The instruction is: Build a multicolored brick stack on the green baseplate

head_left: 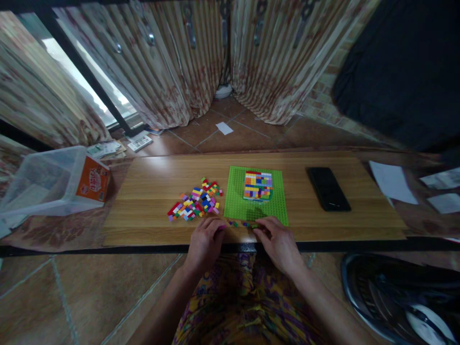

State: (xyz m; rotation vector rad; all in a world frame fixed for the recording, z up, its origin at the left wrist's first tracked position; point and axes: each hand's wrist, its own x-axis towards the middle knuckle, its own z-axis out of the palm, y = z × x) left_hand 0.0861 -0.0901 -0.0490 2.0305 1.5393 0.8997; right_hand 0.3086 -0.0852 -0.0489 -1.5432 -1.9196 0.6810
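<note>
My left hand (206, 239) is at the table's front edge, its fingers pinched on a small pink toy brick (222, 227). My right hand (276, 242) lies a little to the right, with thumb and forefinger closed around a small dark green brick (254, 225). Between the two hands runs a short row of small bricks (235, 224) on the table. Just beyond them lies a green baseplate (237, 206), bearing a square block of stacked, many-coloured bricks (258, 186). A pile of loose bricks (196, 203) spreads over the wood left of the baseplate.
A black phone (328, 189) lies at the right of the wooden table (154, 177). Beyond the table's left end stands a clear plastic box (53, 182) with an orange label. Papers (393, 181) lie off its right end. A black chair-like object (395, 297) is lower right.
</note>
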